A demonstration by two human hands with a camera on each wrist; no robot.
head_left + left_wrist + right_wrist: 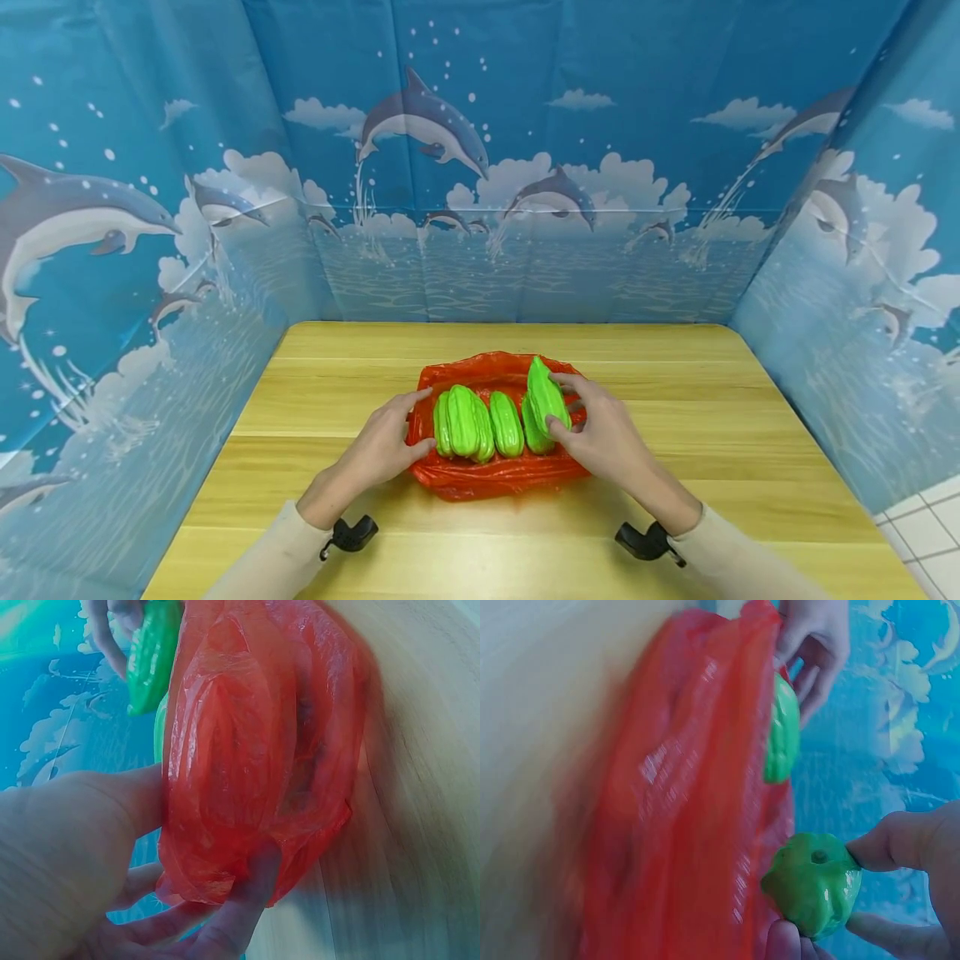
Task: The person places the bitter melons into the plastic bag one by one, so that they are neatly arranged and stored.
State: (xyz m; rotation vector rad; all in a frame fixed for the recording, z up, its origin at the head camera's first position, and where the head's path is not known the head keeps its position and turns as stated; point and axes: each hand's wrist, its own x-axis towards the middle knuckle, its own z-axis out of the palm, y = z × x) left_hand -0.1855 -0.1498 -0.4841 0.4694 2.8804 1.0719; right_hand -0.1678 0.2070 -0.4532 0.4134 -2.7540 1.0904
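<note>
A red plastic bag [480, 483] lies spread on the table with its mouth upward. Several glossy, bright green ridged vegetables [507, 425] sit side by side inside it. My right hand [603, 425] grips one green ridged vegetable [542, 392] between thumb and fingers, tilted upright at the bag's right end. In the right wrist view the stem end of that vegetable [817, 881] faces the camera. At the bag's left end, my left hand [386, 437] holds the side of the bag, thumb over its rim and the lower fingers against the outside [232, 915].
The bag rests on a light wooden table [480, 550]. A blue curtain [480, 275] printed with dolphins closes off the back and both sides. Black wrist-worn mounts [352, 533] stick out below both hands. White tiles [930, 525] show at the lower right.
</note>
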